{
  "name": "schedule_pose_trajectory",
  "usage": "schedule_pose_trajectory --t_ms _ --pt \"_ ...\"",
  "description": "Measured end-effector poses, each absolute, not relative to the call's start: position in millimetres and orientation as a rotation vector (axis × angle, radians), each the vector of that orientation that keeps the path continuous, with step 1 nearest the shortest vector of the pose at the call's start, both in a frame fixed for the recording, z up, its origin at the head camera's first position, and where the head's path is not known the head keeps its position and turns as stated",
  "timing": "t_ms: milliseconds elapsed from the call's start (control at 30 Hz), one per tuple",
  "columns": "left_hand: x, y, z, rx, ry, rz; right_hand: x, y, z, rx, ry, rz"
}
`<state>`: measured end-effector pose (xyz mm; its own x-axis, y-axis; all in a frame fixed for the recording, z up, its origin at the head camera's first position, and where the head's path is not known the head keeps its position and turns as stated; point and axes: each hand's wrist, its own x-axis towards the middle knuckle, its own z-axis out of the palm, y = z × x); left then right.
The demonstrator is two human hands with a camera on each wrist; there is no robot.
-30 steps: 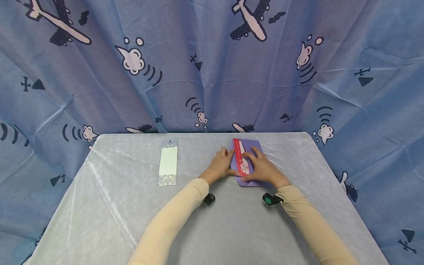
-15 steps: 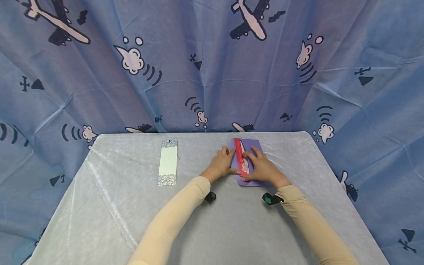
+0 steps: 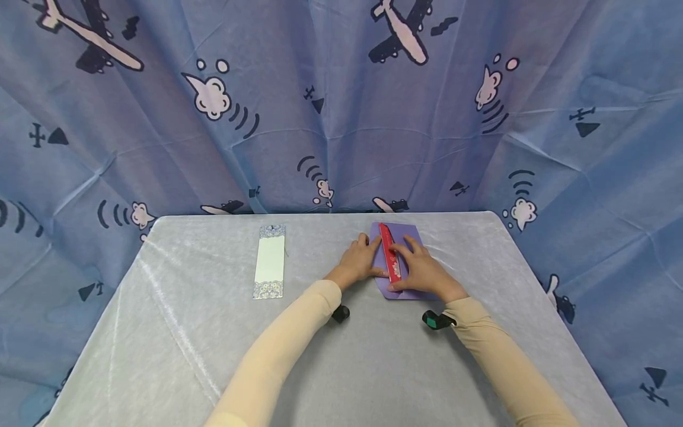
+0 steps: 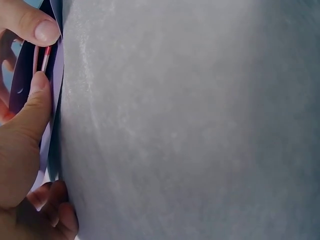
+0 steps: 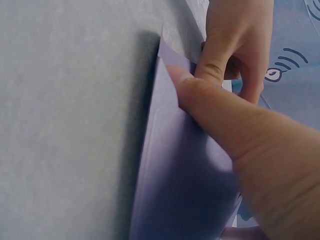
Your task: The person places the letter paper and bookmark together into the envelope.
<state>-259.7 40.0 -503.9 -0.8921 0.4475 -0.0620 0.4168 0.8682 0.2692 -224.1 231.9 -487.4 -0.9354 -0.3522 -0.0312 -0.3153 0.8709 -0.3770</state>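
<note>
A purple envelope [image 3: 402, 229] lies at the table's back right. Out of its left-facing mouth shows a narrow strip of a red card [image 3: 393, 270] with a white flower print; the rest is hidden inside. My left hand [image 3: 356, 261] holds the card's exposed side, index finger near the far end and thumb near the close end. In the left wrist view, the card's thin edge [image 4: 47, 54] stands beside my left thumb. My right hand [image 3: 427, 274] grips the envelope at its mouth. The right wrist view has the right thumb [image 5: 200, 95] on the envelope [image 5: 167, 150] edge.
A pale bookmark-like card [image 3: 270, 261] with blue patterned ends lies to the left on the light grey cloth-covered table [image 3: 176, 308]. Behind the table hangs a blue curtain [image 3: 277, 107] printed with planes.
The red card has slid rightward into the purple envelope, so a narrower strip shows. My left hand has moved slightly right with it. The right hand stays in place.
</note>
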Motion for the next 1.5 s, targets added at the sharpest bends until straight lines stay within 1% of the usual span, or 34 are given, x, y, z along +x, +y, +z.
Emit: schedule_pose_trajectory --t_ms 167,567,1500 --pt "-260.8 41.5 -502.8 0.674 2.912 0.371 -223.2 231.2 -487.3 -0.559 2.966 -0.58" --pt "-262.7 46.9 -504.1 0.657 2.949 0.326 -225.7 232.0 -489.2 -0.512 2.952 -0.591" --pt "-267.0 54.7 -513.8 0.586 2.971 0.302 -228.2 234.2 -493.9 -0.542 2.973 -0.605"
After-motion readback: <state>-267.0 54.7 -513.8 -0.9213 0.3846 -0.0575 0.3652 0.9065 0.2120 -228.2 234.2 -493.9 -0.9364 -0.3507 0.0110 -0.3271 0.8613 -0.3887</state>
